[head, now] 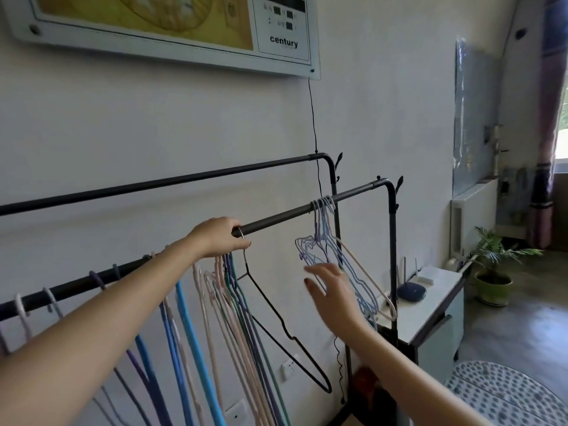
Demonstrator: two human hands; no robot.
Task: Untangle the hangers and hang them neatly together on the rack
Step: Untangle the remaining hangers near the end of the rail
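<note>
A white wall is seen behind a black clothes rack (190, 179) with two rails, a rear rail and a front rail (289, 214). A framed board (172, 29) is mounted at 12 o'clock, and a thin black cable (314, 118) is hung from it down behind the rack. At 4 o'clock of the rack a white cabinet (436, 305) is placed, with a dark blue router (411, 291) on top; a potted plant (491, 272) is set on the floor beyond it, and a patterned rug (504, 392) is spread at 5 o'clock.

The left hand (219, 238) is stretched to the front rail, its fingers curled over the hook of a black hanger (285, 330) that is hung on the rail. The right hand (332, 290) is held in the air with fingers spread and nothing gripped, just in front of a neat bunch of pastel hangers (335, 256) hung near the rail's right end.

At 9 o'clock of the left hand, a crowded mass of coloured hangers (196, 327) is hung along the rail; their number cannot be counted, since they overlap.
</note>
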